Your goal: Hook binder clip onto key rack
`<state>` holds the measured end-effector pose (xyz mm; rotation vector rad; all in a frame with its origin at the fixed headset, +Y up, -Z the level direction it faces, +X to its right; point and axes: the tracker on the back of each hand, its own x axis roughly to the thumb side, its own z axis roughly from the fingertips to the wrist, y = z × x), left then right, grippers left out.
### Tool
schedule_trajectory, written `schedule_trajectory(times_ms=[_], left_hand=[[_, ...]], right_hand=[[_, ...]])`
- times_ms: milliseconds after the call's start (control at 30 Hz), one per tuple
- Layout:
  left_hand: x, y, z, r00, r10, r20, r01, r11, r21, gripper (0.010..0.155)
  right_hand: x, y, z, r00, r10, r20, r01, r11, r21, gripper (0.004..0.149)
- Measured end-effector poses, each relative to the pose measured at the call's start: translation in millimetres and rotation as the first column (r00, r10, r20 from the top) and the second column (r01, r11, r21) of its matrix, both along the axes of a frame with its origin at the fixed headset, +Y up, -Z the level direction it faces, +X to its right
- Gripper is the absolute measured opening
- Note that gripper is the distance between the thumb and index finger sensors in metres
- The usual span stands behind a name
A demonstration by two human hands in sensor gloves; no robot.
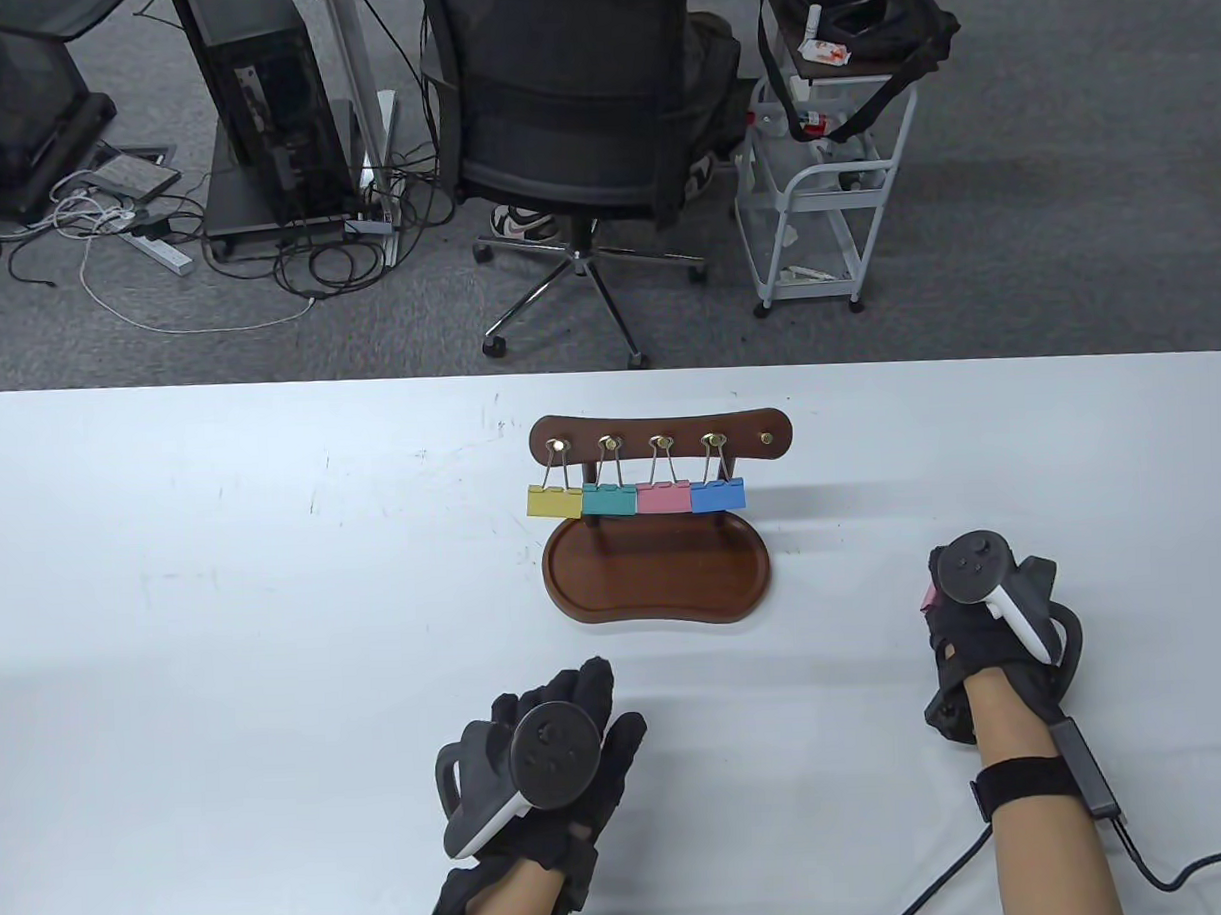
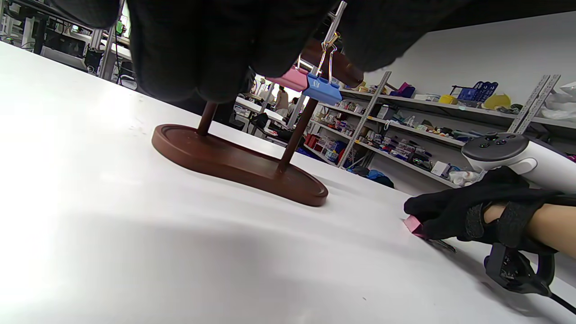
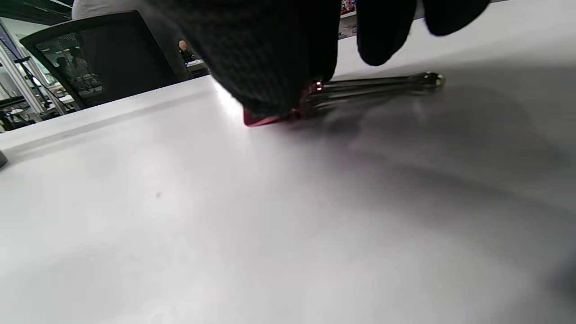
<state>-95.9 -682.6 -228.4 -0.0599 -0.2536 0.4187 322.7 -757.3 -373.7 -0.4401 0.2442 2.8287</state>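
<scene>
- The key rack (image 1: 660, 441) stands on the white bench (image 1: 226, 611), a dark wooden bar on two posts over a kidney-shaped wooden tray (image 1: 658, 581).
- Five brass hooks run along the rack's bar. Counting from its left end, the first four carry binder clips: yellow (image 1: 553, 500), teal (image 1: 607, 499), pink (image 1: 663, 497) and blue (image 1: 718, 493). Each hangs by its wire handles, and the four bodies sit side by side in a row.
- The fifth hook (image 1: 767, 438), at the rack's right end, is bare.
- The right hand (image 1: 976, 615) is to the right of the rack and nearer the bench's front edge, palm down on the bench. Its fingers (image 3: 270, 58) press on a dark pink binder clip (image 3: 270, 119) lying flat there.
- In the right wrist view only the clip's lower edge shows under the glove; its wire handles (image 3: 378, 85) stick out flat along the bench, away from the fingers. Whether the fingers have closed around the clip cannot be told.
- In the left wrist view the same clip (image 2: 414, 225) peeks out beneath the right hand's (image 2: 454, 211) fingertips, well to the right of the rack's tray (image 2: 238, 164).
- The left hand (image 1: 546, 760) is in front of the rack, slightly left of its middle, palm down with fingers spread loosely toward the tray, holding nothing.
</scene>
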Motion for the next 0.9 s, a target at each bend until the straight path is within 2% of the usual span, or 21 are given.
schedule_trajectory(times_ms=[600, 767, 900], left_hand=[[0.2, -1.3, -0.1, 1.000, 0.002, 0.002, -0.002, 1.000, -0.001, 0.071], [1.6, -1.8, 0.4, 1.000, 0.002, 0.011, -0.002, 1.000, 0.003, 0.071], [2.7, -2.2, 1.1, 1.000, 0.004, 0.024, -0.004, 1.000, 0.006, 0.071]], right_hand=[[-8.5, 1.2, -0.4, 0.996, 0.080, -0.032, -0.079, 0.996, 0.035, 0.078], [-12.4, 14.7, 3.8, 0.996, 0.056, -0.069, -0.052, 0.997, 0.058, 0.079], [-25.8, 38.1, 13.9, 0.985, 0.063, -0.158, -0.048, 0.994, 0.096, 0.080]])
